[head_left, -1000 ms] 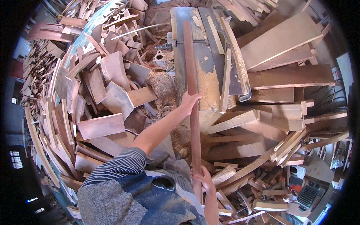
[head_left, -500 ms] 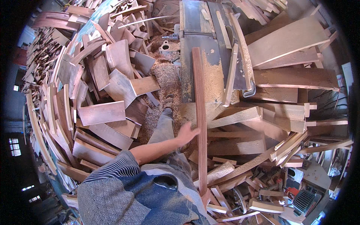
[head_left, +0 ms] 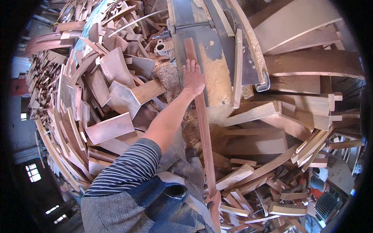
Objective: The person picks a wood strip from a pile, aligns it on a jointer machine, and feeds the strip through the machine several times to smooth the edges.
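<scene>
One long reddish-brown wooden strip [head_left: 205, 145] runs beneath the left hand [head_left: 193, 79] and back to the right hand [head_left: 215, 199]. The left lies flat on it, fingers extended, clasping nothing; the right grips its near end. Under the strip's far part, around the left hand, is one dark metal machine bed [head_left: 218, 44], with one patch of sawdust [head_left: 217, 79] just right of that hand and one pale stick [head_left: 237, 68] beyond the patch. One metal fitting [head_left: 165, 47] sits left of it. Right of the right hand is one finned motor [head_left: 325, 204]. Wooden offcuts [head_left: 110, 128], too many to count, surround both hands.
</scene>
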A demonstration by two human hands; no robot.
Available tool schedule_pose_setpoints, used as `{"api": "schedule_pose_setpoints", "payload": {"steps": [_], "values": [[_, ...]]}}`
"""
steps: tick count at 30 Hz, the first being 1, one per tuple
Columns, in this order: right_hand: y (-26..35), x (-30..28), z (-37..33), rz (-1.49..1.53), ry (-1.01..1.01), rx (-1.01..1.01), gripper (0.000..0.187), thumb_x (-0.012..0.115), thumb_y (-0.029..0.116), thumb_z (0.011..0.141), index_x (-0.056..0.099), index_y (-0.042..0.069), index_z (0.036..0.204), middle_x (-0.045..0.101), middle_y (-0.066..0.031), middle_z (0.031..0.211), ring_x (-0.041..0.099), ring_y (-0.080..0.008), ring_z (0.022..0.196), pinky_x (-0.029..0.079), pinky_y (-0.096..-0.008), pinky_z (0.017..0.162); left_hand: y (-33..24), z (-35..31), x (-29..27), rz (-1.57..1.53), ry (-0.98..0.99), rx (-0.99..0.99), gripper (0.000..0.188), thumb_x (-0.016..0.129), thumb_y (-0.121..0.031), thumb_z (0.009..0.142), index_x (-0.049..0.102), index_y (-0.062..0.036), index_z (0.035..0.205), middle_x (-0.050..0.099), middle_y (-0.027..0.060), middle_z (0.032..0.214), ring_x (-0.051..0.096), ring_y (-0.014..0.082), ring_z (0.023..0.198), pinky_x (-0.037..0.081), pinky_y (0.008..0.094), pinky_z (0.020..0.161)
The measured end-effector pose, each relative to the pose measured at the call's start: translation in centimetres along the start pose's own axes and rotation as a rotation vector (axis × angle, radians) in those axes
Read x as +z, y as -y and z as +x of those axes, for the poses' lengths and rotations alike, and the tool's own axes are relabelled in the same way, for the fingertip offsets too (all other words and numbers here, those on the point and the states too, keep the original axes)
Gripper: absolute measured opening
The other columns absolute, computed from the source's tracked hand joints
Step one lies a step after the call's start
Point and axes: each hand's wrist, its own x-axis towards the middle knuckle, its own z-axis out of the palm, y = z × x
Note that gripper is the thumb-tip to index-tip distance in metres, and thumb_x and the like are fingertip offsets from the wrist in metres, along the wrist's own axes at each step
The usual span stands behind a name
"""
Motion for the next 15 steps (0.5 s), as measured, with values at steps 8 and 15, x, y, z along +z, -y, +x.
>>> {"api": "schedule_pose_setpoints", "payload": {"steps": [8,15], "values": [[7.6,-3.2,3.6,0.002,0.027,-0.013,0.067,0.083,0.015,0.076,0.049,0.002,0.133,0.061,-0.0282,0.118,0.060,-0.0494,0.110,0.051,-0.0558,0.092,2.7,6.7,-0.1,0.003,-0.098,0.010,0.061,0.055,-0.034,0.101,0.043,0.0060,0.146,0.030,0.0212,0.162,0.012,0.0403,0.158,0.014,0.0532,0.128],[13.4,-4.4,8.1,0.020,-0.045,-0.083,0.063,0.074,0.012,0.076,0.050,-0.001,0.132,0.061,-0.0294,0.117,0.060,-0.0501,0.109,0.049,-0.0567,0.093,4.9,14.0,-1.0,0.000,-0.142,0.027,0.062,0.056,-0.033,0.101,0.042,0.0074,0.145,0.030,0.0225,0.162,0.013,0.0416,0.157,0.015,0.0537,0.128]]}}
